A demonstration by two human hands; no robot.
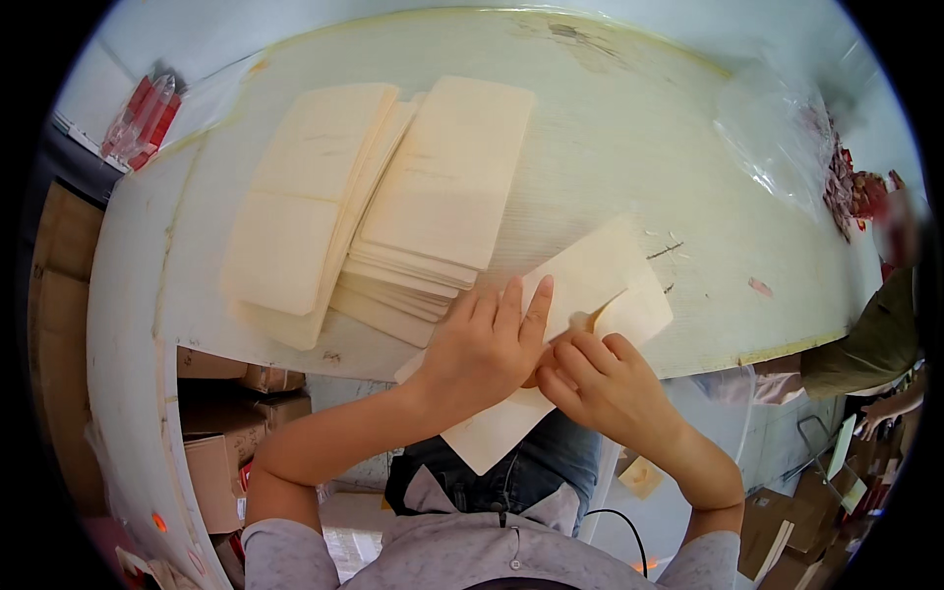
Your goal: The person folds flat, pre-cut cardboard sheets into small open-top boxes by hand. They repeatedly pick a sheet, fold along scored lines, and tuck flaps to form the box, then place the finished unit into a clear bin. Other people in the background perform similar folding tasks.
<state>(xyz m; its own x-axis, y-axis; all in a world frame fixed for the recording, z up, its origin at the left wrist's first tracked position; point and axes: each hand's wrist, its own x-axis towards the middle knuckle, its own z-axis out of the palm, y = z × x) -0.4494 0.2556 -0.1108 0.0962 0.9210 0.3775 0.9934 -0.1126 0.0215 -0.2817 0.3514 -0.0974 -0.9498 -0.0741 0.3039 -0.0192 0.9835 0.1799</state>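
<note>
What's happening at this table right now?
A person is working on a cream rounded-corner panel that hangs partly over the near edge of the table. The left hand lies on the panel with its fingers spread, while the right hand has its fingers curled beside a raised flap in it; whether they pinch it is hidden. Two overlapping stacks of similar panels lie farther left, and a clear plastic bag sits at the far right.

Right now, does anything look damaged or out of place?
Yes: a dark patch mars the pale tabletop near its far edge, and a loose pink scrap lies right of the handled cream sheet, both standing out by colour.
</note>
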